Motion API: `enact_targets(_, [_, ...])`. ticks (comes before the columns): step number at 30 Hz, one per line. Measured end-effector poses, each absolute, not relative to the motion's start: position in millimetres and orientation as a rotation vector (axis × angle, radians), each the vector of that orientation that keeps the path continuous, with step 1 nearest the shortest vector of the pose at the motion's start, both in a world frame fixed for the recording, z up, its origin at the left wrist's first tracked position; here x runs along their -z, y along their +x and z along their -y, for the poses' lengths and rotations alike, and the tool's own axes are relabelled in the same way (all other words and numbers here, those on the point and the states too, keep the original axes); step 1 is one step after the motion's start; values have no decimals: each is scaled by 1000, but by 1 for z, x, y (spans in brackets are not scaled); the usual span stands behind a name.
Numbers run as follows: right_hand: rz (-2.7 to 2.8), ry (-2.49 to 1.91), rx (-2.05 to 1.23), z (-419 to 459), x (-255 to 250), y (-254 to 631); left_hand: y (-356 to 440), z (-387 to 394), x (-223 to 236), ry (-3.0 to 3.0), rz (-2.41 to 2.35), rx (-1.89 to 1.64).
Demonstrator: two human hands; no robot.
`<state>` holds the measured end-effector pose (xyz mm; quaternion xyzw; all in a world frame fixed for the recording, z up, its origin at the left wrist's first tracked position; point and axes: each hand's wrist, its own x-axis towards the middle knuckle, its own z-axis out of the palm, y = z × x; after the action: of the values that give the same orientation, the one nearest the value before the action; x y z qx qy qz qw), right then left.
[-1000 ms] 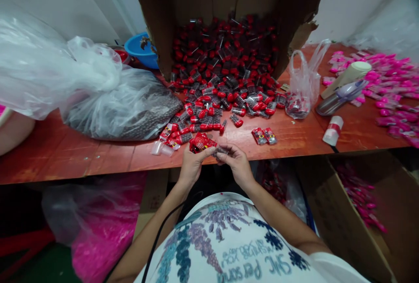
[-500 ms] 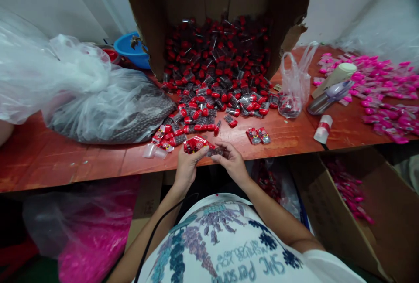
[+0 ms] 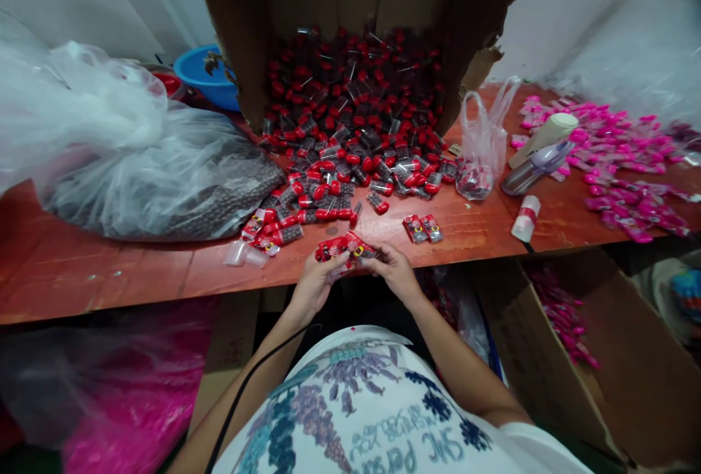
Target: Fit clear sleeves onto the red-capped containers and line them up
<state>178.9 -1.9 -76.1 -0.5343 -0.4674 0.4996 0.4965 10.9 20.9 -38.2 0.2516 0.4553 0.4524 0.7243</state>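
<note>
Just over the table's front edge, my left hand [image 3: 314, 285] is closed on red printed plastic wrappers [image 3: 330, 247]. Opposite it, the fingers of my right hand [image 3: 399, 274] pinch a small red-topped packet [image 3: 361, 249] with a yellow-and-black print and dark contents. Both hands almost meet, and fingers hide the packet's lower part. Two similar packets [image 3: 423, 228] lie side by side on the table to the right. Behind my hands spreads a heap of small clear tubes with red caps [image 3: 350, 160] and dark contents. Clear plastic cups [image 3: 245, 255] and loose wrappers rest left of my hands.
A torn cardboard box [image 3: 230, 58] on its side holds the heap's rear. To the left sits a plastic bag of dark beads [image 3: 208, 182], with a blue basin [image 3: 205, 79] behind. Rightward are a knotted bag [image 3: 482, 145], a bottle [image 3: 539, 167], a white roll [image 3: 526, 218] and pink pieces [image 3: 629, 145].
The packet in my right hand has turned, so its red printed top faces up beside the wrappers. The camera view has shifted slightly to the right.
</note>
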Motion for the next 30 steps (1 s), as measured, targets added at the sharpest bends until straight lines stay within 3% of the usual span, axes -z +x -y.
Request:
enact_targets(7, [1274,-1805,-370,4,84,245,7,-21,48,374,-1024,-996])
enact_targets(9, [1300,-1715,-402,4,79,231,10,-20,49,365,-1013,-1006])
enact_targets(15, [1407,-1343,-1000,-1,67,151,14,-17,51,407,-962,-1103])
enact_targets(30, [2093,-1329,-819,-37,35,137,-10,-20,56,359,-987,-1349])
